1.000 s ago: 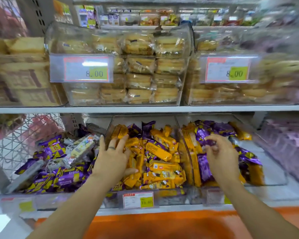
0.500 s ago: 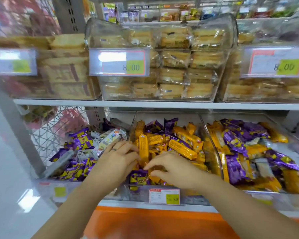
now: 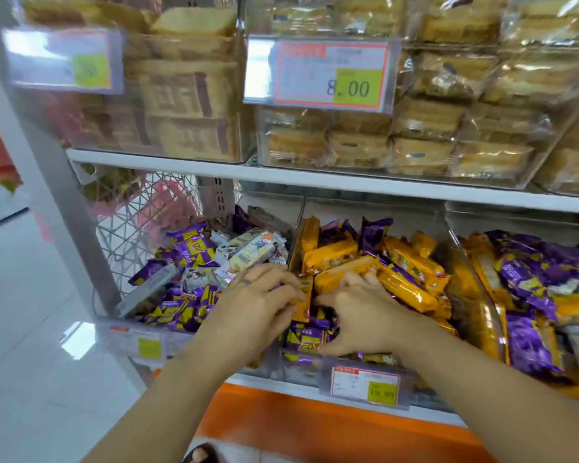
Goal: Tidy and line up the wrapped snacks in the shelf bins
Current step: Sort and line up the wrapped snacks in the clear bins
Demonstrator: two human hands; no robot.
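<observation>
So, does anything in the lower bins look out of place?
Yes. Purple packs lie mixed among the orange packs in the middle bin, and all lie at different angles, not lined up.

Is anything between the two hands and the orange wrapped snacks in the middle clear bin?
Nothing visible is. The left hand and right hand already rest on the orange wrapped snack bars inside the middle clear plastic bin, touching them directly.
</observation>
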